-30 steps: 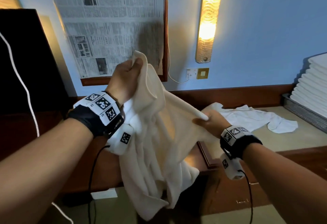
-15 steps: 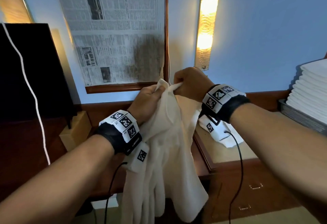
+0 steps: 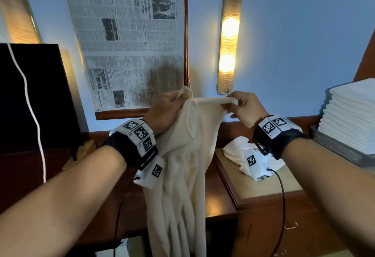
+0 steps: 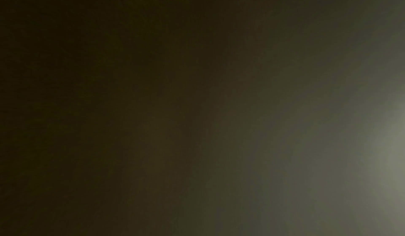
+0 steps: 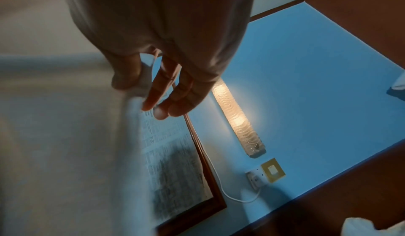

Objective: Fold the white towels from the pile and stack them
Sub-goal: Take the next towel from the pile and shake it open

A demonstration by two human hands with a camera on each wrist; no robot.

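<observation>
A cream-white towel [image 3: 186, 165] hangs in front of me, bunched in long folds down past the table edge. My left hand [image 3: 168, 108] grips its top corner in a fist. My right hand [image 3: 240, 104] pinches the top hem a little to the right, thumb against forefinger, the other fingers [image 5: 173, 90] loosely extended; the towel [image 5: 65, 135] fills the left of the right wrist view. The hem is stretched short between the two hands. A crumpled white towel [image 3: 237, 149] lies on the table behind my right wrist. The left wrist view is dark.
A tall stack of folded white towels [image 3: 351, 114] sits in a grey tray [image 3: 332, 149] at the right. The wooden table [image 3: 263, 194] has a raised rim. A newspaper-covered frame [image 3: 129, 43], a lit wall lamp [image 3: 229, 41] and a dark screen [image 3: 36, 94] stand behind.
My right hand rose from low on the towel up to my left hand, then slid right along the top hem, spreading it between the hands.
</observation>
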